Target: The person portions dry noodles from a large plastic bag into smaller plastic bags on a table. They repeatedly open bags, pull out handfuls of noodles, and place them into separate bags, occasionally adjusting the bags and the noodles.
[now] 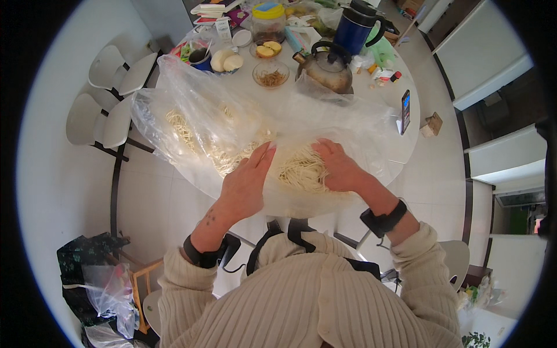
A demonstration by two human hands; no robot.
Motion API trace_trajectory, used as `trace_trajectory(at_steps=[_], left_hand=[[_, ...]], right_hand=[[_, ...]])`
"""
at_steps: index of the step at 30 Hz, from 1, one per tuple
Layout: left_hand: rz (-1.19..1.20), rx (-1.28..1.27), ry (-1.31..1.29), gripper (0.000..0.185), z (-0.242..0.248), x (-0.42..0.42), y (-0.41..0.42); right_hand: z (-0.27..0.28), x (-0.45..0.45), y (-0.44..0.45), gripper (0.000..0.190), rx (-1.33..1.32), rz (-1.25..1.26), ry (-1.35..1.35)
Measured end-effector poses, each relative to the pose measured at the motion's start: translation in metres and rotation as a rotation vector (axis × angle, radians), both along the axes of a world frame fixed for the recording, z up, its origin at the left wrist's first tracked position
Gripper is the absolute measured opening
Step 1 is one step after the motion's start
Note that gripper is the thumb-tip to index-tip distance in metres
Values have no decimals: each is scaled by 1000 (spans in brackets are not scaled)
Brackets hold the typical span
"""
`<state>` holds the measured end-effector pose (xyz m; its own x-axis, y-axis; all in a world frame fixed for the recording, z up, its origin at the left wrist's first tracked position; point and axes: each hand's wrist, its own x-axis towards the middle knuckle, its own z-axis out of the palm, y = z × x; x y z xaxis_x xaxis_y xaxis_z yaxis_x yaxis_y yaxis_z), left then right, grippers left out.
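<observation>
A loose heap of pale noodles [303, 169] lies on a clear plastic sheet or bag [283, 204] at the table's near side. My right hand [341, 167] is against the heap's right side, its fingers bent at the noodles; whether it grips any is hidden. To the heap's left is my left hand [246, 187], fingers stretched forward over the plastic, with nothing visible in them. Its thumb and palm are hidden. More noodles [228, 158] lie just beyond the left hand, and another bundle [180, 128] shows farther left, under crumpled clear plastic [196, 100].
Across the white round table [300, 102] stand a metal kettle [326, 71], a blue jug [354, 30], a glass dish with brown shreds [270, 77], cut fruit [268, 49] and a yellow-lidded jar [268, 26]. A phone [405, 112] stands upright at right. Chairs [115, 122] are at left.
</observation>
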<state>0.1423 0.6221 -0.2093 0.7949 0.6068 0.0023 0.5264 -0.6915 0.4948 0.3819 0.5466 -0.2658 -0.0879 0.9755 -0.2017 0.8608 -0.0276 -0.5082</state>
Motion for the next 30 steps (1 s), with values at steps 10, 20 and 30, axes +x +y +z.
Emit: trace_trajectory(at_steps=[10,20,30], left_hand=[[-42,326,-108,45,-10,-7,-14],[-460,-241,-27,22,48,217,-9],[-467,353,597,31,-64,310,-7]], right_hand=[[21,-60,-14,99,-186,300,-345],[-18,-51,-1,36,-21,-114,845],[-86,-77,10,28,680,-165,797]])
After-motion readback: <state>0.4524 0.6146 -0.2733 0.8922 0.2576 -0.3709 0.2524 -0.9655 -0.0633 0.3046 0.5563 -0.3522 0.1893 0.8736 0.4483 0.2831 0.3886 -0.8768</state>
